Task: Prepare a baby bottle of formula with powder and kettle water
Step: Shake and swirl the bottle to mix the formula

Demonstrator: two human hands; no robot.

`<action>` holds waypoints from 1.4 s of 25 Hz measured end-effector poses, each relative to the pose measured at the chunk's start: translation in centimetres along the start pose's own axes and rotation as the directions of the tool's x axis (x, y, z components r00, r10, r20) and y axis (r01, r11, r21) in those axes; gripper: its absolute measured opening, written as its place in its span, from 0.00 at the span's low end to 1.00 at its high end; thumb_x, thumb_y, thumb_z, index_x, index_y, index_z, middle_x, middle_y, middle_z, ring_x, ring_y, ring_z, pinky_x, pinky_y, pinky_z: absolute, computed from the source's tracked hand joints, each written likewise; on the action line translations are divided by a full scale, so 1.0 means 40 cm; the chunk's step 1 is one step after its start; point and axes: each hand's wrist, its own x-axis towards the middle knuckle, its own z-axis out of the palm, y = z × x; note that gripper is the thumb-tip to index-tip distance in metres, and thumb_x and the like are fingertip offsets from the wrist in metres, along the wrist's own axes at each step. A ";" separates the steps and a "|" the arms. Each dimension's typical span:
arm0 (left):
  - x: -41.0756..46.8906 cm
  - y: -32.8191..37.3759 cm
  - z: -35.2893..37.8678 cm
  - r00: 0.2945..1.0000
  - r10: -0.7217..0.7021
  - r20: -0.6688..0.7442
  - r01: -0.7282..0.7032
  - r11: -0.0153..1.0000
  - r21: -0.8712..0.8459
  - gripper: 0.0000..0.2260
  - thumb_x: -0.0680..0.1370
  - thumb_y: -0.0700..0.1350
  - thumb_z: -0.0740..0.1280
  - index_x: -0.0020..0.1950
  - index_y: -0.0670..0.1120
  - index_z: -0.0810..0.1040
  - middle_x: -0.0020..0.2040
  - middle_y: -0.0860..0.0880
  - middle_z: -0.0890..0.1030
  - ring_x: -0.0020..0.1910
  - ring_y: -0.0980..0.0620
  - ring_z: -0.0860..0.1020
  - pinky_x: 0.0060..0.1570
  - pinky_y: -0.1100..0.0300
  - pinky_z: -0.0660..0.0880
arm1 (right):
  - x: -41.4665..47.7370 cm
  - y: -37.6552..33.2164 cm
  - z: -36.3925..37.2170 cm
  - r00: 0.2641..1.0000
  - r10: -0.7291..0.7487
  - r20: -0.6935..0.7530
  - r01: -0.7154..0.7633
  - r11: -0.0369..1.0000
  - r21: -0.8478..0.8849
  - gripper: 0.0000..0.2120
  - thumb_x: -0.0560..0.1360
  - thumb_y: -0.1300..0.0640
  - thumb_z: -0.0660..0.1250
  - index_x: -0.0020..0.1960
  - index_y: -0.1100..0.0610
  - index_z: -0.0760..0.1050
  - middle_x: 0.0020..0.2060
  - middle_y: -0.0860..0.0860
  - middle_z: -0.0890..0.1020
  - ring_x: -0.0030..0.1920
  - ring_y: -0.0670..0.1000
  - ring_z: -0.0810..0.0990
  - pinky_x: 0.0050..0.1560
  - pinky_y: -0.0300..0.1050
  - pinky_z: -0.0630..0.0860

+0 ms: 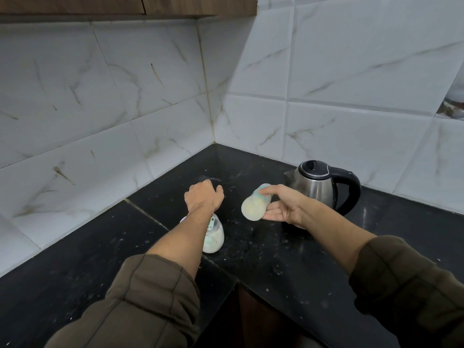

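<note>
Translucent plastic baby bottle (254,205), milky inside, tilted above bench, just beside steel electric kettle (313,184).
Right hand (285,207) grip: thumb above, fingers under, closed round bottle.
Likely mixing: wrap fuller, confirm top sealed.
Left hand (204,197) palm-down; grip contents unclear.
Glass powder jar (214,238) under left forearm.
Black speckled stone bench (276,262), dusted white.
White marbled wall tiles (100,96), corner.

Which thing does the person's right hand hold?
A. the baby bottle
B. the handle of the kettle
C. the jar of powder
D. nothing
A: the right hand has its fingers and thumb round the tilted baby bottle; the kettle stands behind it on the counter.
</note>
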 end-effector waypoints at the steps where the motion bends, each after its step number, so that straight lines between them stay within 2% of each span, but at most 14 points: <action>1: -0.001 -0.001 0.000 1.000 -0.004 0.003 0.004 1.000 0.000 0.20 0.84 0.58 0.59 0.64 0.46 0.81 0.56 0.45 0.84 0.57 0.43 0.80 0.59 0.45 0.78 | -0.006 -0.002 0.001 0.999 0.028 0.016 -0.028 1.000 0.009 0.28 0.76 0.54 0.75 0.73 0.55 0.70 0.48 0.66 0.88 0.44 0.60 0.90 0.37 0.50 0.87; 4: -0.003 -0.002 0.003 1.000 -0.004 0.002 0.004 1.000 0.009 0.20 0.83 0.58 0.59 0.63 0.46 0.81 0.56 0.44 0.84 0.58 0.42 0.80 0.60 0.45 0.78 | -0.015 0.009 0.009 0.974 0.030 0.222 0.004 0.988 -0.153 0.28 0.76 0.52 0.75 0.73 0.46 0.71 0.55 0.64 0.87 0.49 0.59 0.90 0.42 0.50 0.87; 5: -0.004 0.000 0.004 1.000 -0.002 0.000 0.002 1.000 0.011 0.20 0.83 0.58 0.59 0.63 0.46 0.81 0.56 0.44 0.84 0.58 0.42 0.80 0.59 0.46 0.78 | -0.018 0.005 0.014 0.975 0.024 0.222 0.009 0.989 -0.148 0.28 0.76 0.52 0.76 0.73 0.46 0.72 0.54 0.63 0.88 0.48 0.59 0.90 0.41 0.49 0.87; 8: -0.005 0.003 0.001 1.000 0.002 -0.001 -0.002 1.000 0.011 0.20 0.83 0.58 0.59 0.63 0.46 0.81 0.56 0.44 0.84 0.57 0.42 0.80 0.59 0.46 0.78 | -0.004 0.001 0.009 0.999 0.002 0.032 -0.001 0.999 -0.039 0.28 0.77 0.54 0.75 0.74 0.53 0.70 0.48 0.65 0.88 0.43 0.59 0.90 0.39 0.50 0.87; 12: -0.003 0.008 0.002 1.000 0.001 0.000 -0.001 1.000 0.009 0.20 0.83 0.58 0.59 0.63 0.46 0.81 0.56 0.45 0.84 0.57 0.43 0.80 0.59 0.45 0.78 | -0.014 0.005 0.018 0.968 0.006 0.250 0.035 0.986 -0.162 0.26 0.77 0.51 0.75 0.73 0.45 0.72 0.55 0.63 0.87 0.49 0.58 0.90 0.43 0.49 0.87; 13: -0.002 0.007 0.001 1.000 0.000 -0.002 0.000 1.000 0.011 0.20 0.83 0.58 0.59 0.63 0.46 0.81 0.55 0.45 0.84 0.57 0.43 0.80 0.59 0.45 0.78 | -0.018 -0.001 0.023 0.970 -0.007 0.244 0.049 0.985 -0.164 0.27 0.77 0.51 0.75 0.73 0.45 0.72 0.55 0.63 0.87 0.48 0.57 0.90 0.42 0.49 0.87; 16: -0.001 0.004 -0.002 1.000 0.001 -0.008 -0.001 1.000 0.007 0.20 0.83 0.58 0.59 0.63 0.46 0.81 0.54 0.45 0.84 0.56 0.43 0.80 0.58 0.46 0.79 | -0.001 -0.004 0.012 0.999 -0.030 0.043 0.032 0.999 -0.034 0.27 0.77 0.54 0.75 0.74 0.53 0.71 0.50 0.66 0.87 0.44 0.59 0.90 0.41 0.51 0.88; 20: -0.003 0.006 -0.006 1.000 -0.004 -0.004 0.004 1.000 -0.001 0.20 0.84 0.58 0.59 0.63 0.46 0.81 0.54 0.45 0.84 0.56 0.44 0.81 0.59 0.45 0.79 | -0.008 -0.004 0.015 0.974 -0.003 0.228 0.051 0.978 -0.203 0.26 0.76 0.53 0.76 0.72 0.44 0.72 0.54 0.62 0.88 0.49 0.59 0.90 0.42 0.50 0.87; 23: -0.004 0.005 -0.005 1.000 -0.001 -0.001 0.001 1.000 0.004 0.20 0.84 0.58 0.59 0.63 0.46 0.81 0.55 0.45 0.84 0.56 0.43 0.80 0.59 0.45 0.79 | 0.001 -0.022 0.009 0.986 -0.145 0.078 0.150 0.987 -0.055 0.26 0.77 0.56 0.75 0.72 0.45 0.72 0.54 0.61 0.88 0.47 0.59 0.90 0.40 0.50 0.86; 25: -0.007 0.002 -0.007 1.000 -0.005 0.003 0.005 1.000 0.013 0.20 0.84 0.58 0.59 0.62 0.46 0.81 0.55 0.45 0.84 0.57 0.43 0.80 0.59 0.45 0.78 | 0.002 -0.024 -0.001 0.979 -0.200 0.045 0.199 0.980 0.030 0.28 0.77 0.57 0.75 0.73 0.44 0.70 0.55 0.61 0.88 0.50 0.62 0.89 0.44 0.53 0.86; 28: -0.009 -0.002 -0.006 1.000 -0.001 0.011 0.001 0.999 0.032 0.20 0.84 0.58 0.58 0.63 0.46 0.82 0.55 0.45 0.84 0.56 0.43 0.80 0.59 0.46 0.78 | -0.013 -0.014 -0.008 0.948 -0.146 0.284 0.193 0.970 -0.146 0.36 0.71 0.54 0.81 0.72 0.35 0.68 0.59 0.60 0.87 0.55 0.66 0.88 0.48 0.55 0.87; 29: -0.009 0.000 -0.008 1.000 0.001 0.010 -0.002 0.999 0.033 0.20 0.84 0.58 0.58 0.62 0.46 0.82 0.55 0.45 0.84 0.56 0.43 0.80 0.59 0.45 0.79 | -0.017 -0.014 -0.010 0.942 -0.138 0.307 0.198 0.965 -0.174 0.38 0.71 0.54 0.82 0.72 0.34 0.67 0.60 0.60 0.87 0.55 0.66 0.88 0.48 0.55 0.87; 32: -0.007 0.003 -0.015 1.000 0.003 0.003 -0.003 0.999 0.036 0.20 0.84 0.58 0.58 0.62 0.46 0.82 0.54 0.45 0.84 0.55 0.44 0.80 0.58 0.45 0.79 | -0.013 -0.020 -0.012 0.957 -0.226 0.185 0.241 0.968 -0.064 0.39 0.74 0.57 0.80 0.77 0.36 0.65 0.61 0.59 0.86 0.54 0.67 0.88 0.51 0.59 0.87; 35: -0.010 0.005 -0.019 1.000 -0.001 0.010 0.001 0.999 0.039 0.20 0.84 0.58 0.59 0.61 0.46 0.82 0.54 0.45 0.84 0.55 0.44 0.81 0.58 0.45 0.79 | -0.025 -0.021 0.001 0.926 -0.178 0.332 0.242 0.956 -0.164 0.41 0.74 0.56 0.80 0.77 0.35 0.63 0.61 0.60 0.86 0.56 0.67 0.87 0.52 0.57 0.87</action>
